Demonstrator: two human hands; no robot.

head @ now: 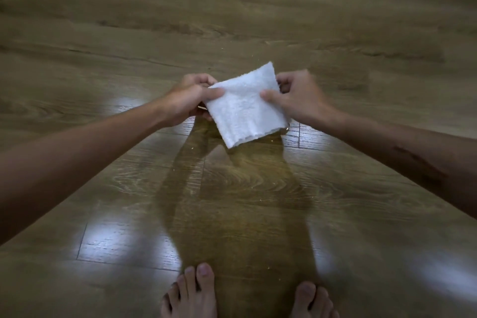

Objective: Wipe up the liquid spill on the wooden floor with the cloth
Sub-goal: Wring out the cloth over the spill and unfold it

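Holding the cloth [248, 104] up in head view: your left hand [189, 100] pinches its left edge, right hand [296, 97] its right edge. Cloth hangs clear above the wooden floor [103, 33]. Spill not clearly discernible; wet-looking sheen lies below, toward your feet [191, 292].

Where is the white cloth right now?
Head view, centre: the white cloth is held between the left hand and right hand, above the wooden floor.
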